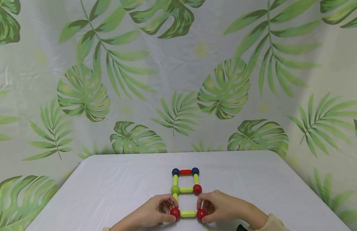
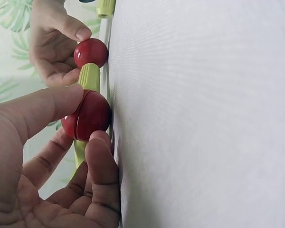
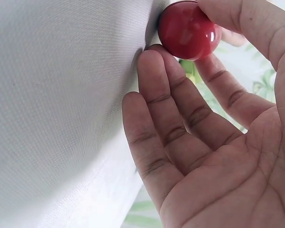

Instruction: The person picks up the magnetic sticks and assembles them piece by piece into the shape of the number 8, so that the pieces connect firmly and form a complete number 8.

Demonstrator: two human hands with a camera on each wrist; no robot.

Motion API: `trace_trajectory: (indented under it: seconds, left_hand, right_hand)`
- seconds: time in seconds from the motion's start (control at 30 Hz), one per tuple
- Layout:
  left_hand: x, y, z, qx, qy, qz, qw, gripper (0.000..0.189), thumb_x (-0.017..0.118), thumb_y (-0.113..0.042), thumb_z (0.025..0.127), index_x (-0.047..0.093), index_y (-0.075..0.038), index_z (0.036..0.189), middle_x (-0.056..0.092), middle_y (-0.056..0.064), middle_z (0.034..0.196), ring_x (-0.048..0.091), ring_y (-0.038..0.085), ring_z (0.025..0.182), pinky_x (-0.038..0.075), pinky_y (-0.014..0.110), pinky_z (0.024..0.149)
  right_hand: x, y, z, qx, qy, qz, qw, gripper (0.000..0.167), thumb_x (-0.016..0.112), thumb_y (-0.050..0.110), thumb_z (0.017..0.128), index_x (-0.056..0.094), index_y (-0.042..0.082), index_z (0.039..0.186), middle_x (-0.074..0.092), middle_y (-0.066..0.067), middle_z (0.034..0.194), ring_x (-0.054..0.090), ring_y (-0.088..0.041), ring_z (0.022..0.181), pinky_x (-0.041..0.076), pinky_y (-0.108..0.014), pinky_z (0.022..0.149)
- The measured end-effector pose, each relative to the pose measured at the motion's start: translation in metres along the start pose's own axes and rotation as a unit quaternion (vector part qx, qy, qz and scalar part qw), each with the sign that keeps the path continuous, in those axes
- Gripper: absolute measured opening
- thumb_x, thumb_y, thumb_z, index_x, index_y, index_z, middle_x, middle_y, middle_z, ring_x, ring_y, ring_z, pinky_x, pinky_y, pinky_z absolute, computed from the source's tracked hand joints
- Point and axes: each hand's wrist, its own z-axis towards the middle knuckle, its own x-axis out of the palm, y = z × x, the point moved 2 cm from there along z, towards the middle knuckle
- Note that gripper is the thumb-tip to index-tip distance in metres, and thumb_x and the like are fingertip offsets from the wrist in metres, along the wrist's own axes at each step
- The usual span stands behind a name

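A flat ladder-like figure of balls and short rods lies on the table. My left hand pinches the red ball at its near left corner between thumb and fingers. At the near right corner, my right hand grips another red ball. Between these two balls runs a yellow-green rod. A second yellow-green rod goes from the left ball up to a green ball, partly behind my left fingers. Whether a rod joins the right ball to the red ball above it is hard to tell.
Farther back, two dark blue balls are joined by a red rod. A yellow-green crossbar rod spans the middle. The white-covered table meets a leaf-patterned curtain behind.
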Motion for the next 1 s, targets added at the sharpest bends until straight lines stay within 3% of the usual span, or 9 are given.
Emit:
trace_trajectory:
  seconds: [0.77,1.0]
  left_hand:
    - [-0.0006,-0.0019,-0.0010,-0.004,0.006,-0.004,1.0000,0.026,0.083,-0.008,0.093,0.071,-0.015,0.115,0.064,0.003,0.099,0.058,0.018,0.084,0.051,0.023,0.061]
    - [-0.0040,-0.0049,-0.0019,-0.009,0.018,-0.007,0.9998,0.025,0.079,-0.014,0.098,0.069,-0.015,0.121,0.066,0.004,0.100,0.059,0.018,0.082,0.053,0.023,0.062]
  right_hand:
    - [0.0005,-0.0042,0.0022,0.014,-0.005,-0.012,0.9998,0.023,0.083,0.018,0.092,0.069,0.022,0.110,0.065,0.008,0.089,0.059,-0.004,0.077,0.051,-0.018,0.072]
    - [0.0000,-0.0033,0.0012,0.009,-0.005,-0.012,0.9999,0.022,0.082,0.019,0.093,0.069,0.021,0.111,0.065,0.008,0.090,0.058,-0.003,0.077,0.051,-0.018,0.072]
